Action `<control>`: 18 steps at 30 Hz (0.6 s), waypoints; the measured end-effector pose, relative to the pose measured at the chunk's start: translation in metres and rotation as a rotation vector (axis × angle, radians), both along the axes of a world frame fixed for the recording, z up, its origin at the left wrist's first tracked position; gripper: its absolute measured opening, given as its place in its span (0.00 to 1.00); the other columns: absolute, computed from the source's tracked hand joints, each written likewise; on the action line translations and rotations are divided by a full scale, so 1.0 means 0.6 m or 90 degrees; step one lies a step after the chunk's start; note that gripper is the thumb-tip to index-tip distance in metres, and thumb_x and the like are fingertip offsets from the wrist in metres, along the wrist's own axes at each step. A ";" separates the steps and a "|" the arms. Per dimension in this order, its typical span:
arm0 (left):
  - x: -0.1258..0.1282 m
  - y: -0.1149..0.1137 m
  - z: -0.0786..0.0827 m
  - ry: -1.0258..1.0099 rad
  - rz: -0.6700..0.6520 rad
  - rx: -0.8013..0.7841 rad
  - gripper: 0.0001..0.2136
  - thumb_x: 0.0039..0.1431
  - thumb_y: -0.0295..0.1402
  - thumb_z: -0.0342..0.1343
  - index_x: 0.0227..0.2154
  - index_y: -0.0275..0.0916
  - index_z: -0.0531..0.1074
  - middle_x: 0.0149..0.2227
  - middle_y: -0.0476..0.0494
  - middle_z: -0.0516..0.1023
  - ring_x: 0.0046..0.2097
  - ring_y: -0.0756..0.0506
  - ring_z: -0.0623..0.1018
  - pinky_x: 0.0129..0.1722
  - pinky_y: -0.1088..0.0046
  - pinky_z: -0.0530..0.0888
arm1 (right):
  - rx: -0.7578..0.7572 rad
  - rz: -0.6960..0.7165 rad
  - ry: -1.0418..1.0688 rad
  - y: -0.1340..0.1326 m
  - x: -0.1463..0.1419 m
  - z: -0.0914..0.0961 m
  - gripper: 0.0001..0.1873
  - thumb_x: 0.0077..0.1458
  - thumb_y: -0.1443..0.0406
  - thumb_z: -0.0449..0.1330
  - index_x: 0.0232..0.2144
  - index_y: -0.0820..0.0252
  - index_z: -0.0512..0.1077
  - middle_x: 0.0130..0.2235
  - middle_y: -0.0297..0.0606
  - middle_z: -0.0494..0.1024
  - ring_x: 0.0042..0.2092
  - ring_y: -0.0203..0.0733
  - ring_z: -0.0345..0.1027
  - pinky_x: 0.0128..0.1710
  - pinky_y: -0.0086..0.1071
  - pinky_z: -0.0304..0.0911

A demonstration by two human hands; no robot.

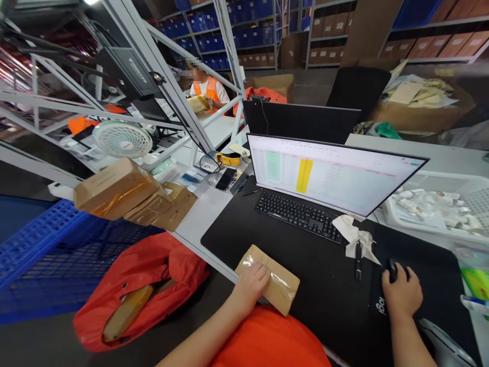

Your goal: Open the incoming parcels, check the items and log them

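Note:
A flat brown parcel wrapped in clear tape lies at the front edge of the black desk mat. My left hand holds it by its left part, fingers curled over the top; my thumb is hidden. On the right side of the mat, my right hand is closed over a black computer mouse, most of which it covers. Left of that hand, a black pen-like tool lies partly on a crumpled white tissue. Behind them stand the black keyboard and a monitor showing a spreadsheet.
Opened cardboard boxes sit on the desk's left edge. Below are a red sack with a parcel inside and a blue crate. A white basket stands right. Beyond the frame, a person in an orange vest handles a package.

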State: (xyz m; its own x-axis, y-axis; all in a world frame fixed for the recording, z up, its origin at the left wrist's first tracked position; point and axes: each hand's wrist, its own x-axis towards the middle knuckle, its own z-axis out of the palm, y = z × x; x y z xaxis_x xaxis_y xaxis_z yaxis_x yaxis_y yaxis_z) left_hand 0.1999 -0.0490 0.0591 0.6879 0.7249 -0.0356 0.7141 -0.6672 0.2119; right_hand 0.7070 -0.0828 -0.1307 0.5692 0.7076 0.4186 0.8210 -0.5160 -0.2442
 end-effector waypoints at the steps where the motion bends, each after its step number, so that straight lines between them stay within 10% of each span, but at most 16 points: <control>1: 0.005 0.006 0.009 0.022 0.000 -0.026 0.14 0.54 0.25 0.58 0.45 0.38 0.69 0.44 0.38 0.78 0.49 0.38 0.76 0.51 0.58 0.73 | 0.003 0.003 -0.003 0.000 -0.001 0.000 0.26 0.61 0.55 0.54 0.56 0.61 0.72 0.60 0.51 0.66 0.54 0.60 0.65 0.48 0.45 0.62; 18: 0.027 0.048 0.028 0.143 -0.052 -0.106 0.18 0.47 0.35 0.67 0.38 0.41 0.67 0.44 0.42 0.76 0.47 0.39 0.73 0.51 0.56 0.65 | -0.028 0.006 -0.036 0.000 -0.009 0.022 0.25 0.62 0.55 0.52 0.55 0.63 0.72 0.59 0.53 0.66 0.55 0.58 0.64 0.51 0.45 0.59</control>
State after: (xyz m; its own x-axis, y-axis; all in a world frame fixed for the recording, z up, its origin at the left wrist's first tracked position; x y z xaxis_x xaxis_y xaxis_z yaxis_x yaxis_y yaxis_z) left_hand 0.2159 -0.0202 0.0758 0.7054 0.6386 -0.3075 0.7006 -0.6940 0.1658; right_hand 0.7016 -0.0829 -0.1178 0.5390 0.7309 0.4186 0.8376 -0.5174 -0.1751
